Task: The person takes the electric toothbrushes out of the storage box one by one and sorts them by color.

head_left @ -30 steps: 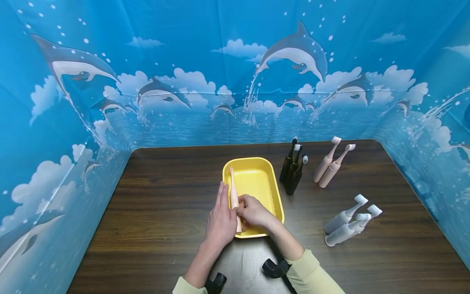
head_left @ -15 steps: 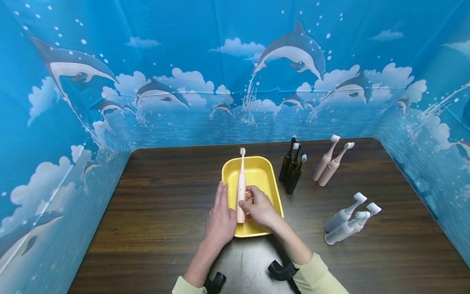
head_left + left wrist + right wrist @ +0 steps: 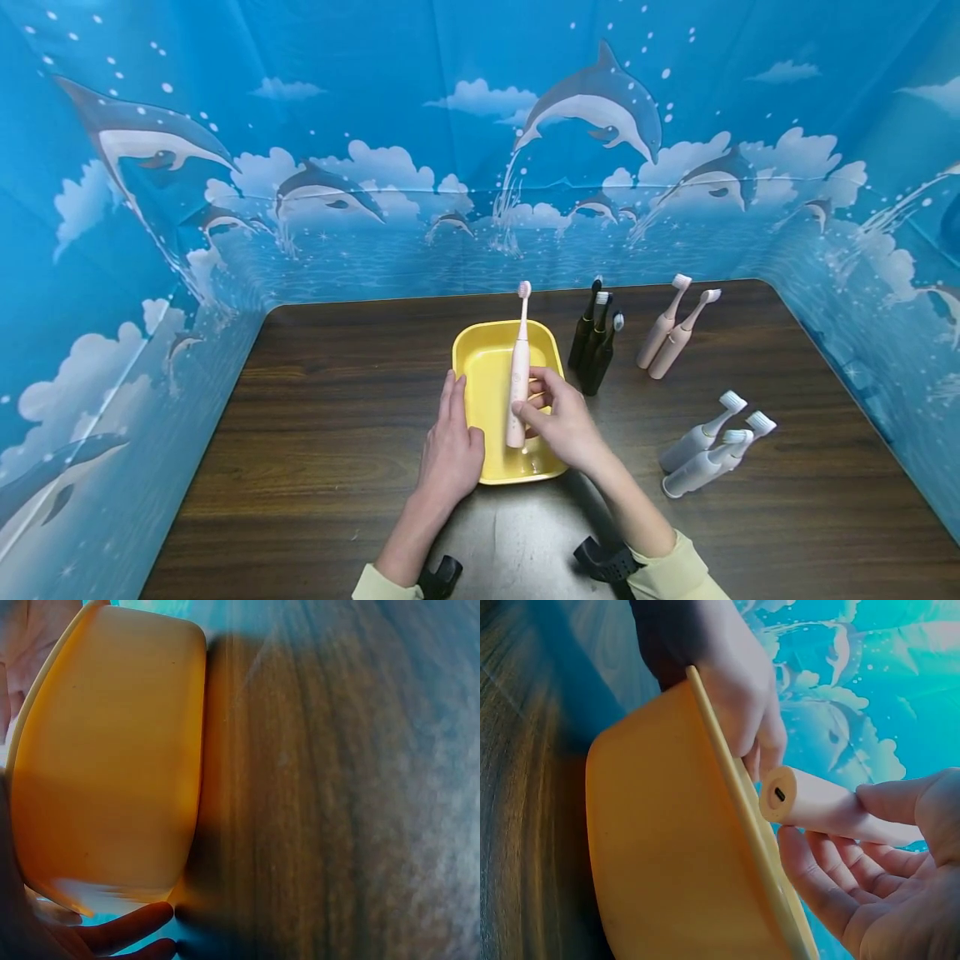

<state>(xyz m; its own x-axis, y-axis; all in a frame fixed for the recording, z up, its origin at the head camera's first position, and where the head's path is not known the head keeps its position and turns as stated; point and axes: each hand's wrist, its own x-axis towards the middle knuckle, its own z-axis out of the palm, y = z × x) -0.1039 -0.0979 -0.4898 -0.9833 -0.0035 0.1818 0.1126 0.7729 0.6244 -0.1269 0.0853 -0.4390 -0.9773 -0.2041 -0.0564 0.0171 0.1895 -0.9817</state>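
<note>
In the head view my right hand [image 3: 561,421] holds a pale pink electric toothbrush [image 3: 519,379] by its handle, brush head up and away from me, above a yellow tray [image 3: 487,392]. The right wrist view shows the toothbrush base [image 3: 781,796], with a small dark port, between thumb and fingers. My left hand [image 3: 452,437] lies along the tray's left side, fingers straight, thumb at the rim. From the left wrist the tray's outer wall [image 3: 112,757] fills much of the picture, with fingertips [image 3: 154,918] beside its end.
Right of the tray stand several black toothbrushes [image 3: 597,350]. Two pink toothbrushes [image 3: 667,337] are further right, and three grey-white ones [image 3: 708,458] stand nearer. A dolphin-print cloth [image 3: 420,125] rises behind the brown wooden table [image 3: 330,400].
My right hand has lifted the pink toothbrush from the tray's left side and moved it to the right, above the tray. The left hand has kept its place.
</note>
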